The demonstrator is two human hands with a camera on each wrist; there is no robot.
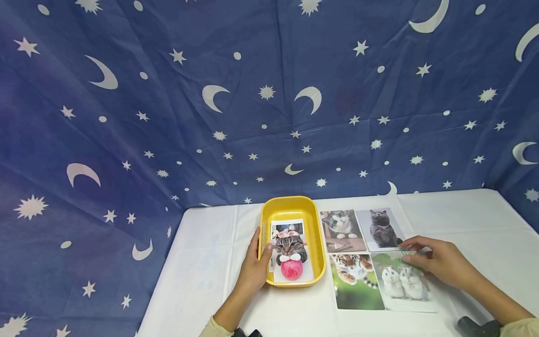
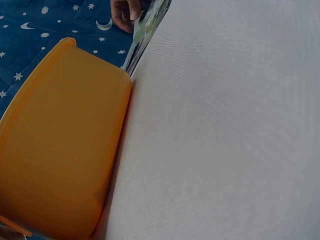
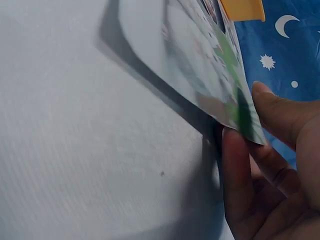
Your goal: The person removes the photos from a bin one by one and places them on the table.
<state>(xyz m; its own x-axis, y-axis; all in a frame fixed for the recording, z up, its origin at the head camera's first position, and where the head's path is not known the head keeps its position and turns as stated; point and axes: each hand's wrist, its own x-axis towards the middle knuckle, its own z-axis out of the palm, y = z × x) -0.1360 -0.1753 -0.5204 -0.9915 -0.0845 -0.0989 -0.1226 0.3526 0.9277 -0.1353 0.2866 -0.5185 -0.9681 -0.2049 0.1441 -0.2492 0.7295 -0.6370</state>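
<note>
My left hand (image 1: 251, 274) grips the left rim of a yellow plastic tray (image 1: 315, 234), thumb over the edge. In the left wrist view the tray's outer wall (image 2: 60, 140) fills the left side. Inside the tray lie photo cards, the top one a cat picture card (image 1: 291, 255) with a pink ball; how many are under it I cannot tell. To the right, my right hand (image 1: 444, 262) pinches the upper right corner of a card with two white hamsters (image 1: 402, 290). The right wrist view has this hamster card (image 3: 200, 65) tilted, its near edge lifted off the cloth.
Beside the hamster card lie a tiger cub card (image 1: 358, 285), a grey-and-white cat card (image 1: 343, 229) and a dark grey cat card (image 1: 381, 229). A white cloth (image 1: 202, 262) covers the table. Behind it hangs a blue curtain (image 1: 252, 117) with moons and stars.
</note>
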